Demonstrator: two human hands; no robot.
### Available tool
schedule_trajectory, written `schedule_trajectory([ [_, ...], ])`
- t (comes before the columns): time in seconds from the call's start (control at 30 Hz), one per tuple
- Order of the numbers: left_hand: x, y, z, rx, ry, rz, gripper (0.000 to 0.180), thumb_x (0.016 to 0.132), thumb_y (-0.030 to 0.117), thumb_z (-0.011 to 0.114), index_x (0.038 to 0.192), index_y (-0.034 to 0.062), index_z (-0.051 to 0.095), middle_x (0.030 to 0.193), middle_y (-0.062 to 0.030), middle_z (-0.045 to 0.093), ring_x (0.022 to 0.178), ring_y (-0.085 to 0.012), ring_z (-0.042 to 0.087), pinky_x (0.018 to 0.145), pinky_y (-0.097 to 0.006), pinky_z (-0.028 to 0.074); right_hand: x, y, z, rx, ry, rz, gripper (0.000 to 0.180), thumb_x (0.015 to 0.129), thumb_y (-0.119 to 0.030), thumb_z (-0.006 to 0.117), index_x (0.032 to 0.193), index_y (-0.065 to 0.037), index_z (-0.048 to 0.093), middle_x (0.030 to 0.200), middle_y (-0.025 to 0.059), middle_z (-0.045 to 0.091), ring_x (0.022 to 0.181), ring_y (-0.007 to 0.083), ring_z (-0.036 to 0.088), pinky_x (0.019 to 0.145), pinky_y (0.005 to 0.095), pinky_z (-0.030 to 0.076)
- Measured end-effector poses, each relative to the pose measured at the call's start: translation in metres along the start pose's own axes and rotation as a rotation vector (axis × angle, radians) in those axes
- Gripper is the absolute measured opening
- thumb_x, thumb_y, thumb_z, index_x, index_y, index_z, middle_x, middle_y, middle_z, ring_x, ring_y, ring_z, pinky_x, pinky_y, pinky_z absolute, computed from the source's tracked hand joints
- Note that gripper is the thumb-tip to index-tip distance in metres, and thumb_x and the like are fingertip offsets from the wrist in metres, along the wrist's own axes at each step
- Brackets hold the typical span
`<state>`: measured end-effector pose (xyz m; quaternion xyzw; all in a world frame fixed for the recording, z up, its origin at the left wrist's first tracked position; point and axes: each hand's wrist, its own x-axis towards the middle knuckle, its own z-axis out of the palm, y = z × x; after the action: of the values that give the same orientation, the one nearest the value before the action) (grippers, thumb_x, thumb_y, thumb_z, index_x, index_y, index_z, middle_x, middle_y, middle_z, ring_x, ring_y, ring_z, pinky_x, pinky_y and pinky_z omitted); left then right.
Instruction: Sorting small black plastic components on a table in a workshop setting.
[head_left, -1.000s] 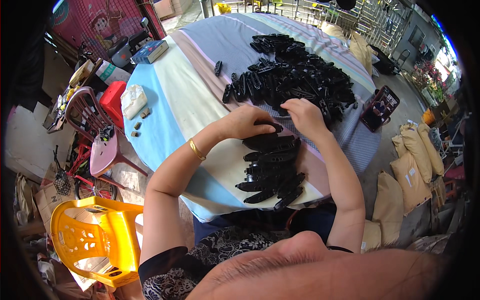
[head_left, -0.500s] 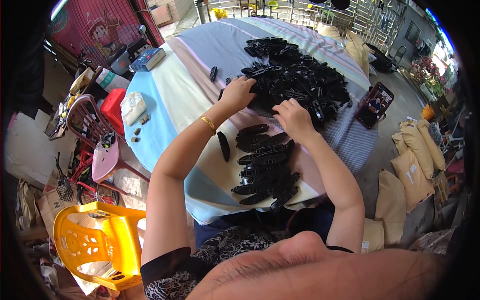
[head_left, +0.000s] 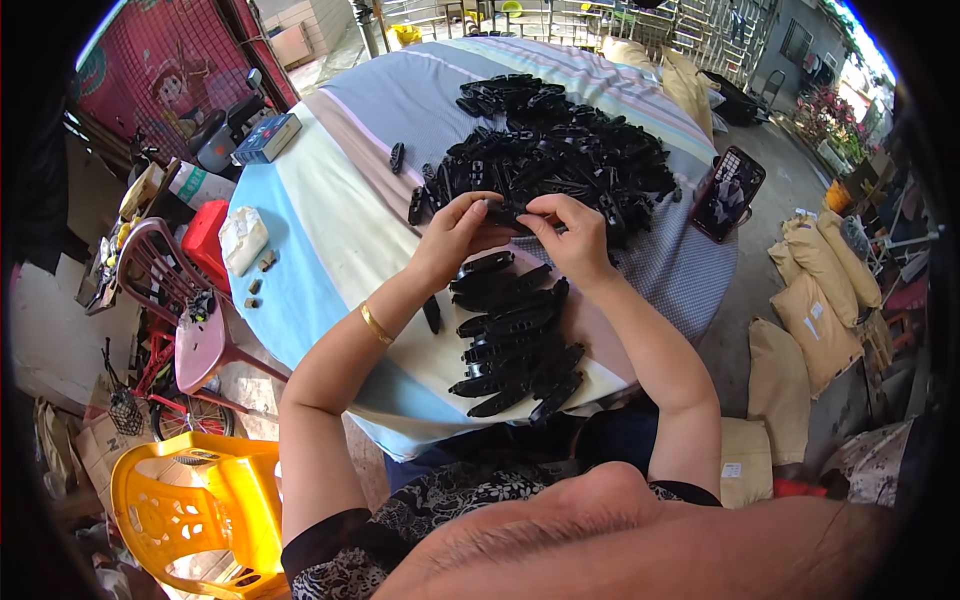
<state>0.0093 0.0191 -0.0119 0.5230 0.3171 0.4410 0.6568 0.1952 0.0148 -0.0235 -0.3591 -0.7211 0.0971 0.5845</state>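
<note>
Centrally, a heap of glossy black parts (head_left: 590, 150) lies on a round table spread with a striped cloth (head_left: 320, 215) and serves as the landmark. At the heap's near edge, the left hand (head_left: 455, 240) and the right hand (head_left: 572, 236) meet around one elongated black piece (head_left: 507, 215). The left thumb and fingers close on its left part; the right thumb and fingertips pinch its right end. The piece's finer shape is hidden by the fingers.

On the person's side of the heap, similar parts form an overlapping column (head_left: 512, 335); a single dark piece (head_left: 431, 314) lies apart, by the left forearm. Just left of the heap sits a lone part (head_left: 397, 158). Farther left are a thick blue book (head_left: 267, 139) and a crumpled whitish packet (head_left: 242, 241). To the heap's right, a phone (head_left: 728, 194) leans, its screen lit.
</note>
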Motion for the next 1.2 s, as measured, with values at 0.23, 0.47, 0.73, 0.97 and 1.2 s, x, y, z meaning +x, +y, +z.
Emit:
schedule_trajectory([
  [0.23,-0.001,-0.013,-0.014,-0.103,-0.051,0.025,0.032,0.085,0.003,0.061,0.116,0.0019,0.052,0.102,-0.0086,0.061,0.091,-0.0172,0.063,0.083,-0.028,0.053,0.000,-0.019,0.001,0.015,-0.013,-0.068,0.010,0.072,0.002,0.068,0.081,-0.001,0.064,0.080,0.0096,0.065,0.070,0.0229,0.064,0.061,0.0284,0.051],
  [0.47,-0.004,-0.013,-0.012,-0.095,-0.035,0.035,0.032,0.085,0.001,0.061,0.115,0.0026,0.052,0.098,-0.0080,0.062,0.086,-0.0169,0.065,0.081,-0.028,0.054,0.002,-0.021,0.001,-0.090,-0.015,-0.265,0.011,0.073,0.001,0.068,0.083,-0.003,0.065,0.082,0.0085,0.065,0.075,0.0242,0.063,0.066,0.0308,0.051],
  [0.73,-0.008,-0.012,-0.010,-0.064,0.018,0.030,0.036,0.083,0.006,0.065,0.117,0.0016,0.053,0.092,-0.0076,0.063,0.084,-0.0153,0.064,0.079,-0.027,0.054,0.001,-0.026,-0.002,-0.358,-0.118,-0.433,0.017,0.069,0.002,0.063,0.086,-0.003,0.064,0.088,0.0071,0.064,0.081,0.0237,0.061,0.068,0.0319,0.051],
  [0.97,-0.012,-0.004,-0.009,0.026,0.050,0.028,0.038,0.081,0.009,0.069,0.114,-0.0015,0.054,0.093,-0.0072,0.064,0.083,-0.0133,0.063,0.079,-0.027,0.053,0.000,-0.029,0.001,-0.325,-0.153,-0.372,0.023,0.070,0.001,0.064,0.092,-0.001,0.062,0.093,0.0079,0.063,0.085,0.0247,0.060,0.070,0.0309,0.051],
  [1.2,-0.012,-0.003,-0.007,0.227,0.032,0.204,0.030,0.079,0.005,0.068,0.106,-0.0022,0.058,0.090,-0.0056,0.065,0.080,-0.0083,0.062,0.071,-0.022,0.052,0.000,-0.009,-0.001,0.375,-0.470,0.527,0.036,0.079,-0.003,0.067,0.113,0.004,0.058,0.101,0.0098,0.065,0.086,0.0113,0.062,0.073,0.0237,0.051],
])
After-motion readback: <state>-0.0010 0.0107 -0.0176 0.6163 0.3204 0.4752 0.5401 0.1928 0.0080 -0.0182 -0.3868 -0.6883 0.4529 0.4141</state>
